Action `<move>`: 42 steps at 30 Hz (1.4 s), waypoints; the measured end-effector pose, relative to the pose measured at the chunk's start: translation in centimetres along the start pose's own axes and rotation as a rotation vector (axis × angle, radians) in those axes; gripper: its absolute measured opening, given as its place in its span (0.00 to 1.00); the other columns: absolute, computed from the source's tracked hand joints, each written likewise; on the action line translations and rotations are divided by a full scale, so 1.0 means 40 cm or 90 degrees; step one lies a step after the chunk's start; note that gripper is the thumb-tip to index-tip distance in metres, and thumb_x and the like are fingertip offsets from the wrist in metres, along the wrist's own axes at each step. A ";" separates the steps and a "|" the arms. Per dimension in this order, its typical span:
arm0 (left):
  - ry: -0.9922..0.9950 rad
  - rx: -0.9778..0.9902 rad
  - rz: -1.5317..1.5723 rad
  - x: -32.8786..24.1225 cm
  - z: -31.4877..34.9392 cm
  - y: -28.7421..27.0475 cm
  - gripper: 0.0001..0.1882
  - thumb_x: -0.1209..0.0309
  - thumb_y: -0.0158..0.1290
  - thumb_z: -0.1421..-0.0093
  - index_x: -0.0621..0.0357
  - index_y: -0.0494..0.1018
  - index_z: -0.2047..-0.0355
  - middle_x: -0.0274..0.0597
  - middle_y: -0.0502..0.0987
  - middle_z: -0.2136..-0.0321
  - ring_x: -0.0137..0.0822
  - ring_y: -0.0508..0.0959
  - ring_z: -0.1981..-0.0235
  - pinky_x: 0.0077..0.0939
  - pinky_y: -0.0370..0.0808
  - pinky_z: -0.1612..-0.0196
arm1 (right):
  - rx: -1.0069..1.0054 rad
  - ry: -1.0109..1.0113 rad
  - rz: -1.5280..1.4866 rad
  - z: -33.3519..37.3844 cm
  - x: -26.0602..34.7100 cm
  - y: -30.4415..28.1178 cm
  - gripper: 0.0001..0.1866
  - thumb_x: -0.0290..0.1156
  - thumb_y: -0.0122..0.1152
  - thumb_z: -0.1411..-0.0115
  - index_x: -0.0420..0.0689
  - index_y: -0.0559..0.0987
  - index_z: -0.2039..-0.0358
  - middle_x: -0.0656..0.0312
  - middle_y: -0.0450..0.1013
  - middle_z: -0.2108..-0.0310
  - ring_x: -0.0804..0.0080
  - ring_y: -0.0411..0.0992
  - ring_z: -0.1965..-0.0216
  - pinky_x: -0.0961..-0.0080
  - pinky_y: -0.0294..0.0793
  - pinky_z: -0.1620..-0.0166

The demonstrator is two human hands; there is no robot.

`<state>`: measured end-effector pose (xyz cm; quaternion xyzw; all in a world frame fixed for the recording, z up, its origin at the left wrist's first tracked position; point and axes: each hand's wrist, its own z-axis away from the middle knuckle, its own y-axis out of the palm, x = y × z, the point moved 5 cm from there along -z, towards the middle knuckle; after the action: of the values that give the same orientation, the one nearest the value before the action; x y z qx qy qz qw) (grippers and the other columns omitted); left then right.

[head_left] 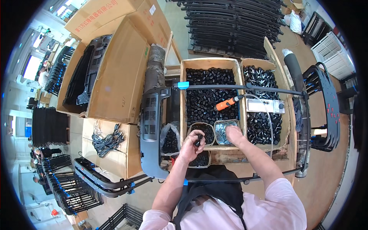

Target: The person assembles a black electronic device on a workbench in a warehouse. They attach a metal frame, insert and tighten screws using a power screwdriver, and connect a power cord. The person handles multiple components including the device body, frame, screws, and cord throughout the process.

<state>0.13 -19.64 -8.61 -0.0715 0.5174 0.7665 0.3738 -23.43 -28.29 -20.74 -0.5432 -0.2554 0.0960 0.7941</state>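
Curled fingers of my left hand (190,147) hold a few small black plastic parts (198,140), beside a small basket of similar black pieces (207,132). My right hand (234,135) reaches down into the basket of silver screws (221,133); its fingers are bent and closed, and what is between them is hidden. A black frame with a vented end panel (150,119) lies across the bins around both hands. An orange power screwdriver (226,104) rests over the large wooden bin (183,92) of black knobs (211,78).
At right, another bin holds black-headed bolts (264,124) and a white box (264,105). A clear hose (270,126) hangs over it. Cardboard cartons (117,73) and a coiled black cable (109,141) are at left. Black frames (234,27) are stacked at the back.
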 end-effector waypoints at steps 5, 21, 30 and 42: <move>0.005 -0.073 -0.143 -0.003 0.027 -0.007 0.12 0.66 0.49 0.24 0.54 0.74 0.45 0.36 0.76 0.68 0.23 0.69 0.77 0.17 0.61 0.78 | -0.040 0.043 -0.042 0.002 -0.020 0.035 0.10 0.25 0.55 0.41 0.39 0.84 0.71 0.41 0.83 0.67 0.45 0.84 0.60 0.52 0.83 0.52; -0.076 -0.083 -0.236 0.015 0.153 -0.076 0.14 0.65 0.50 0.22 0.54 0.70 0.40 0.36 0.80 0.58 0.23 0.75 0.68 0.20 0.71 0.70 | -0.050 0.110 -0.132 0.000 0.027 -0.007 0.14 0.30 0.65 0.40 0.42 0.84 0.54 0.43 0.77 0.44 0.44 0.76 0.41 0.54 0.74 0.36; -0.114 -0.092 -0.254 0.005 0.185 -0.087 0.17 0.64 0.50 0.21 0.57 0.70 0.38 0.36 0.80 0.59 0.23 0.75 0.68 0.17 0.71 0.69 | 0.033 0.095 -0.011 -0.011 -0.005 0.018 0.19 0.38 0.68 0.39 0.39 0.82 0.52 0.43 0.76 0.44 0.46 0.75 0.40 0.54 0.76 0.37; -0.106 -0.094 -0.240 0.021 0.189 -0.138 0.19 0.64 0.51 0.22 0.60 0.69 0.37 0.37 0.82 0.59 0.23 0.76 0.69 0.17 0.72 0.71 | 0.044 -0.009 -0.055 -0.026 0.074 -0.006 0.15 0.40 0.62 0.37 0.44 0.85 0.57 0.48 0.81 0.55 0.47 0.79 0.48 0.53 0.78 0.42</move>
<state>5.19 -11.80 -9.67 -0.1308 0.4044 0.7220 0.5459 -20.41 -27.94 -19.91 -0.5030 -0.2803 0.0741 0.8142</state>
